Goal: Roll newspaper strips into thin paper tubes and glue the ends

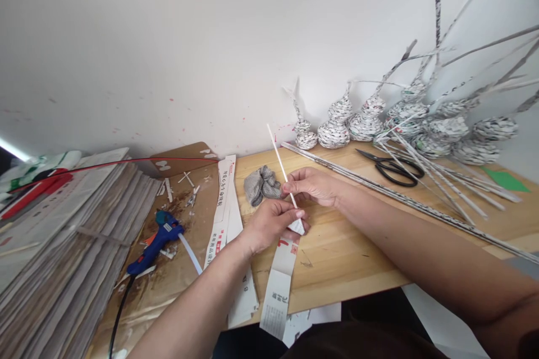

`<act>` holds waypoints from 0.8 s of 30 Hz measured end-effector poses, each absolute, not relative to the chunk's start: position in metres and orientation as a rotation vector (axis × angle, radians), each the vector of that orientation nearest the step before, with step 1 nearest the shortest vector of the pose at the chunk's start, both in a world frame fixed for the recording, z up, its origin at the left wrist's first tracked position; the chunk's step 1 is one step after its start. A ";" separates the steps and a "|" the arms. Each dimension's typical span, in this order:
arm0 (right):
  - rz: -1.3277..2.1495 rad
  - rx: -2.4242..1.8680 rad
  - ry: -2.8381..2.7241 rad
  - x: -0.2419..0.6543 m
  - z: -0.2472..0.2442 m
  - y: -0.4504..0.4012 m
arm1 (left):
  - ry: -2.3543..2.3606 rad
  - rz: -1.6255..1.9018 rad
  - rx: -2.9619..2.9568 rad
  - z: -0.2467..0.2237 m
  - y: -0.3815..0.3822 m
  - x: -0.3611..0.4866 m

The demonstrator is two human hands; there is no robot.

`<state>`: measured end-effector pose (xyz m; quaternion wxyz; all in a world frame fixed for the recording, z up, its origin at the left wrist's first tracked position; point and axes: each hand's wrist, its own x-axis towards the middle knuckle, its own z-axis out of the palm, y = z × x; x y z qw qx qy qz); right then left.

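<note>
My left hand (273, 223) is closed on a newspaper strip (281, 272) near its upper end, where the paper wraps round the foot of a thin white stick (278, 157). The strip's printed tail hangs down over the table's front edge. My right hand (314, 185) pinches the stick a little higher up, between thumb and fingers. The stick leans up and to the left. Just behind my hands lies a crumpled grey cloth (261, 184). To the left is a stack of cut newspaper strips (227, 224).
A blue glue gun (158, 241) rests on stained cardboard (177, 280), beside bundled newspapers (76, 247). Woven paper gourds (334, 123) line the wall at right. Long rolled paper tubes (379, 193) and black scissors (396, 169) lie on the wooden table (337, 258).
</note>
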<state>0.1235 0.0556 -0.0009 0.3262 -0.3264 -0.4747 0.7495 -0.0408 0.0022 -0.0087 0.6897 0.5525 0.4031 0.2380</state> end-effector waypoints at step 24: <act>2.040 -0.792 -1.275 0.125 -0.003 0.057 | 0.848 0.554 1.175 -0.002 0.002 -0.041</act>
